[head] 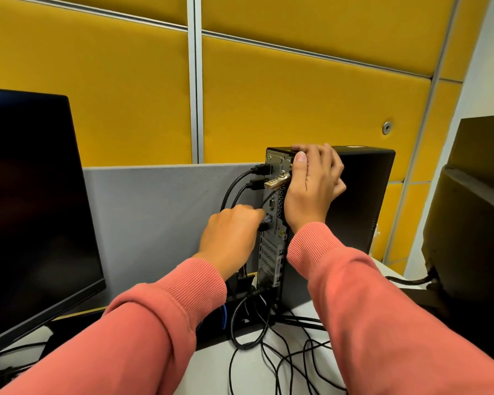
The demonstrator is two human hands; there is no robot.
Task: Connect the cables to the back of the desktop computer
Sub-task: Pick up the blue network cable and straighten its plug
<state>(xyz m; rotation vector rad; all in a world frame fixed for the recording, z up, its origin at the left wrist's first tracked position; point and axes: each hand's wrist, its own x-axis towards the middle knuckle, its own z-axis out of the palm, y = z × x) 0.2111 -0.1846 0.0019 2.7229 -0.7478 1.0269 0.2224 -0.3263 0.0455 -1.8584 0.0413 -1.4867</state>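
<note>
Nearest to me, loose black cables lay tangled on the white tabletop, limp and light, and I judged they would snag one another if I pulled any of them carelessly. My left hand was curled round a dark plug, pressing it toward a port about halfway up the rear panel; the fingertips themselves were hidden behind the knuckles. I judged the plug to be stiff, small and best held by its moulded body, not by the soft cord behind it, since the contacts would bend if forced in crooked. My right hand gripped the upper rear corner of the computer, thumb on the back edge, fingers wrapped over the top. The tall, narrow case stood upright near the tabletop's far edge and looked heavy enough to stay put but likely to tip, so bracing it made sense. Two black cables were already seated near the top, beside a brass-coloured lock, crowding my reach. A dark monitor stood to the left, another screen to the right, with the grey divider and yellow panels behind.
</note>
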